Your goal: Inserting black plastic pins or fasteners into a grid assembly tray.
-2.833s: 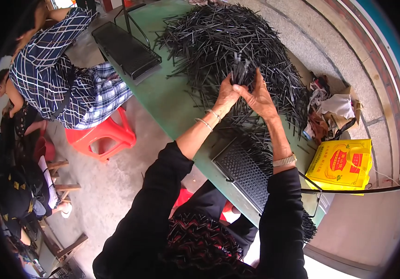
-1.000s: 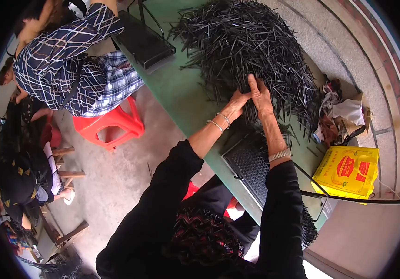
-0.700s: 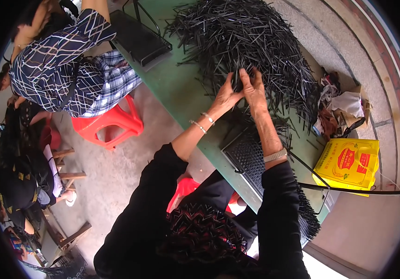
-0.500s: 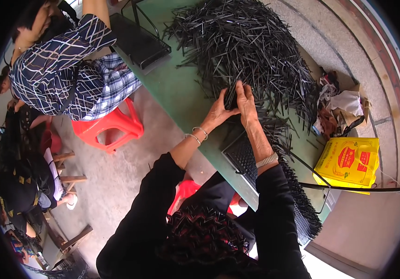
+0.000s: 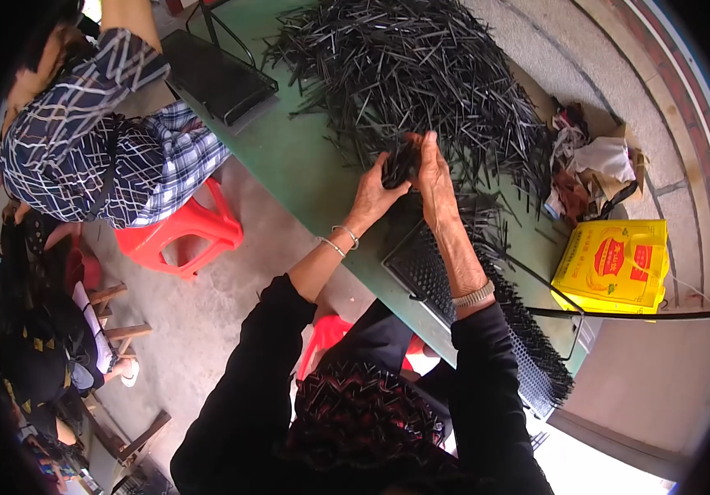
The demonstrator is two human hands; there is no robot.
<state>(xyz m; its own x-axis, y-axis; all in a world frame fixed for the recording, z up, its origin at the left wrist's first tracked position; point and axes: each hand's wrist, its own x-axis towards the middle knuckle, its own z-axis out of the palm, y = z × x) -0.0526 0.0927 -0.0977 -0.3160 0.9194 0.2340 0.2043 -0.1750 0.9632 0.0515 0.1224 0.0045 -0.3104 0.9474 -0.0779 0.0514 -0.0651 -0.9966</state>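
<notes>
Sticks, black and thin, form a bundle between the 2 hands, above the green table and beside the near edge of a large loose pile of the same kind.

At far left, a person in dark clothes is next to a wooden stool. Nearer, a co-worker in a checked top sits on a red stool, with 1 arm raised toward the upper edge. On the table's left part lies a black tray with a wire frame; its bed is too dark to tell whether it holds anything.

The left hand, with 2 bangles at the wrist, grasps the bundle from the left, fingers curled around it and thumb toward the other hand. The right hand clasps it from the right, fingers pointing up; a metal band circles its wrist. The pile spreads across the table beyond both hands.

Below the right forearm, and partly hidden by it, lies a rack with rows of small holes. Its left part shows bare mesh, while black sticks stand densely in its right part. Farther right, a cardboard box holds crumpled scraps, white, brown and black. Just below it is a yellow bag with red panels; its contents are hidden.
</notes>
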